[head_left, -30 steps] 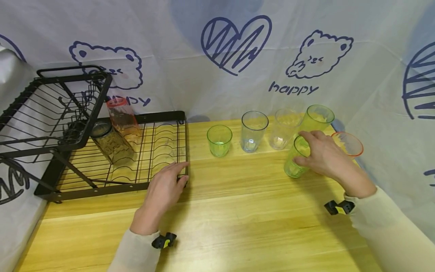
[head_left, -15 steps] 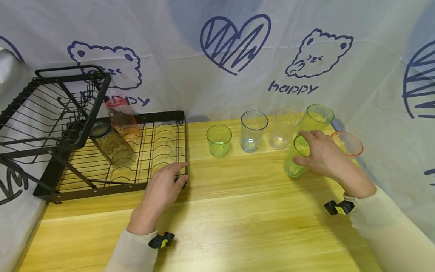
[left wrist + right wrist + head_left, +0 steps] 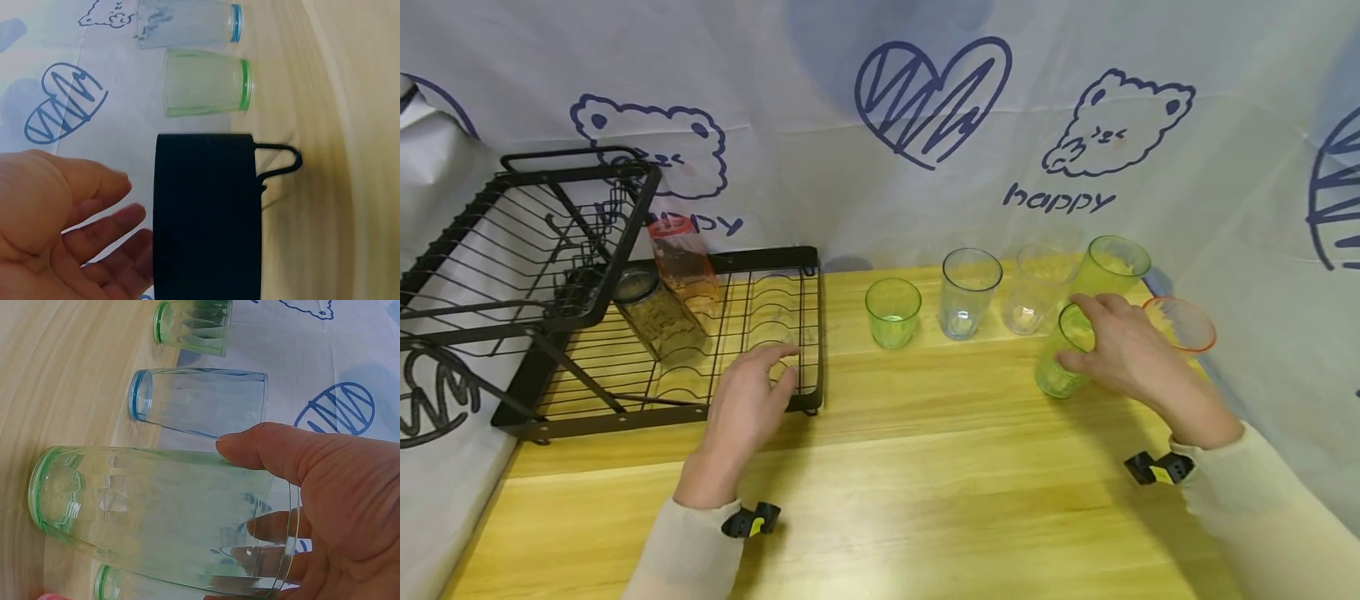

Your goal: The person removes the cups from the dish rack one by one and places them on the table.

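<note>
My right hand (image 3: 1123, 346) grips a tall green glass (image 3: 150, 506) near its rim, thumb on one side and fingers round the other. The glass stands upright on the table, at the front of the right-hand group. My left hand (image 3: 748, 400) is over the front right corner of a black dish rack (image 3: 822, 333), fingers loosely bent and holding nothing. In the left wrist view the fingers are beside the rack's dark side wall (image 3: 206, 212); whether they touch it I cannot tell. A dark glass (image 3: 662, 321) and a red glass (image 3: 685, 258) lean upside down in the rack.
A short green glass (image 3: 892, 315), a blue glass (image 3: 970, 292) and a clear glass (image 3: 1030, 292) stand in a row along the back. Another tall green glass (image 3: 1112, 267) and a red-rimmed glass (image 3: 1183, 325) are at the right. A printed cloth (image 3: 805, 167) hangs behind.
My left hand has moved a little left, inward from the rack's right edge. The right hand stays on the tall green glass. The head view has shifted slightly.
</note>
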`<state>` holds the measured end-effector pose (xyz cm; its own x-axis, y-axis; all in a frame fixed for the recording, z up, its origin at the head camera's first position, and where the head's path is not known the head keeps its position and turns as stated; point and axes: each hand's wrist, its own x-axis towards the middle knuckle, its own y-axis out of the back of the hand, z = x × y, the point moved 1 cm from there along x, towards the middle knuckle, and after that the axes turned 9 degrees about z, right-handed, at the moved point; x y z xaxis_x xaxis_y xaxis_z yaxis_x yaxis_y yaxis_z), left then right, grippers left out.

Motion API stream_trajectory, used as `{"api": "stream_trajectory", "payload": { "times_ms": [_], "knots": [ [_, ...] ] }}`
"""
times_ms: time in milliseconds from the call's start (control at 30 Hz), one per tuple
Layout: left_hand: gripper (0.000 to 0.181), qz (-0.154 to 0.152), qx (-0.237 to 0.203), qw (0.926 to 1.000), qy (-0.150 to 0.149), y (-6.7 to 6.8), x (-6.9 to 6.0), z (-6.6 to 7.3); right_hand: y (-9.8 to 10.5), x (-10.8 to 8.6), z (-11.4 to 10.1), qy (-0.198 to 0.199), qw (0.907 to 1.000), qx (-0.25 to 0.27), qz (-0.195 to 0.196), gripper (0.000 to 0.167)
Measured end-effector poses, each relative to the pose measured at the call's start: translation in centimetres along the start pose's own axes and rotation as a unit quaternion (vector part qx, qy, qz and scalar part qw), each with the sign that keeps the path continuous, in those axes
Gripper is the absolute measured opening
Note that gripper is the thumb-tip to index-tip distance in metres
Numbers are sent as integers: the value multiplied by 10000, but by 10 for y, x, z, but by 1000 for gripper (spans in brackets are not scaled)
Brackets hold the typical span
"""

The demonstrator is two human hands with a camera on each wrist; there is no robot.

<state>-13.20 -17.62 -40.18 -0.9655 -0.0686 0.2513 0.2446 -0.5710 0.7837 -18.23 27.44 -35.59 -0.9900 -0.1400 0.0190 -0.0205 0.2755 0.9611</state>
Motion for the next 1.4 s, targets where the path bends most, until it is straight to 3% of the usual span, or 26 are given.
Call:
{"api": "stream_trajectory", "payload": {
  "times_ms": [267, 433, 533, 700, 867, 1000, 1133, 1300, 1400],
  "knots": [
    [29, 888, 503, 9943, -305, 27, 29, -4, 0, -2, 2, -9, 10000, 52, 25, 92],
    [29, 1265, 1016, 9848, -624, 49, 52, -7, -1, -1, 2, -25, 10000, 31, 4, 92],
    [34, 1361, 1292, 9800, -667, 60, 65, -12, 0, -1, 2, -19, 10000, 24, 31, 92],
    [51, 962, 1454, 9847, -68, 74, 85, -28, 1, -2, 1, -38, 10000, 31, 33, 92],
    [73, 260, 1539, 9854, 676, 83, 103, -50, 1, -2, 1, -39, 10000, 30, 30, 92],
    [84, -251, 1309, 9846, 1133, 87, 111, -61, 1, -2, 1, -22, 10000, 27, 32, 91],
    [90, -333, 1273, 9815, 1393, 89, 112, -68, 1, -3, 1, -15, 10000, 53, 13, 91],
    [87, -65, 1737, 9773, 1211, 87, 111, -73, 1, -2, 2, -39, 10000, 70, -13, 92],
    [86, -71, 1685, 9773, 1279, 87, 112, -74, 1, -2, 2, -59, 10000, 55, -19, 93]
  ]
}}
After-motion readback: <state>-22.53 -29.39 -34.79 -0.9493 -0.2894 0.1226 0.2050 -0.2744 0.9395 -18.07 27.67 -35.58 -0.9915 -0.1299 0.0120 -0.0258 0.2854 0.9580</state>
